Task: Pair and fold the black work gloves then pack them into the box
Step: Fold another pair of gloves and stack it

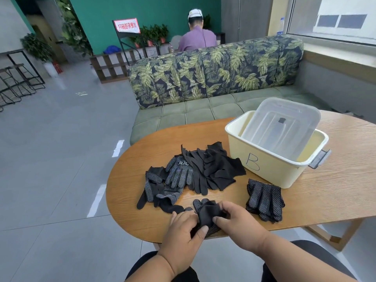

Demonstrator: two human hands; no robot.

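Wooden surface, oval end toward the person. Cream box marked "B" sits on its right part, with a clear lid propped tilted inside it, blocking most of the opening. No gloves visible in the box.

Loose glove pile lies mid-surface, left of the box: dotted and plain black gloves tangled, some overlapping. A separate stack of dotted gloves lies just in front of the box, apart from the pile; looks paired but not packed.

Near edge: gloves in hand, bunched black fabric, dotted fingers poking out on the far side. Left hand has its thumb and fingers curled onto the bundle's near-left side. Right hand pinches it from the right, fingers curled over the top. Both are gripping it; seems mid-fold.

Risks, as judged:
- bundle sits at the surface's near edge, so a loosened grip could drop it to the lap or floor
- bunched fold may spring open when set down
- plain and dotted gloves mixed in the pile, so a mismatched pair is easy
- lid in the box must come out first, or packing jams against it
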